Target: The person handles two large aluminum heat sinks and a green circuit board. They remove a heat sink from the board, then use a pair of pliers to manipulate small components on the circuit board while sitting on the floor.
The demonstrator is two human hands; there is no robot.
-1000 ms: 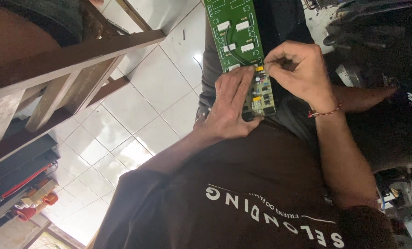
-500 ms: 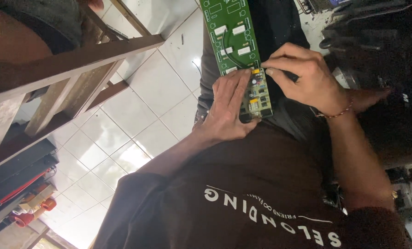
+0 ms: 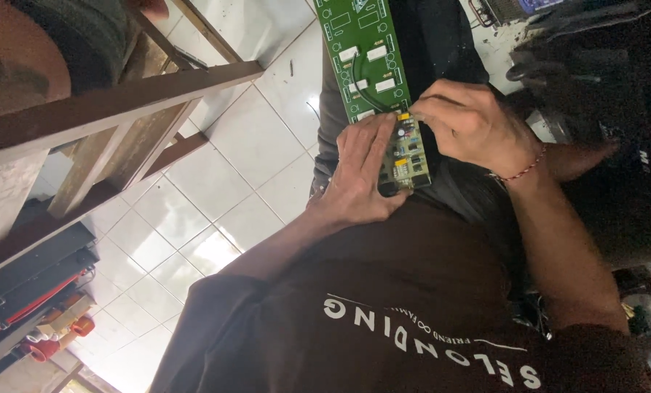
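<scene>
Left hand (image 3: 365, 175) lies flat, gripping the near end of the green circuit board (image 3: 373, 80) on the lap, right hand (image 3: 467, 124) pinches a small part just beside it; board looks light, stiff, fragile, best held by its edges.

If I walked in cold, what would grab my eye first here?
The long green circuit board at top centre, lying along the person's lap. The left hand steadies its near end while the right hand pinches at a small yellow part there. Pale floor tiles and a wooden frame fill the left.
</scene>
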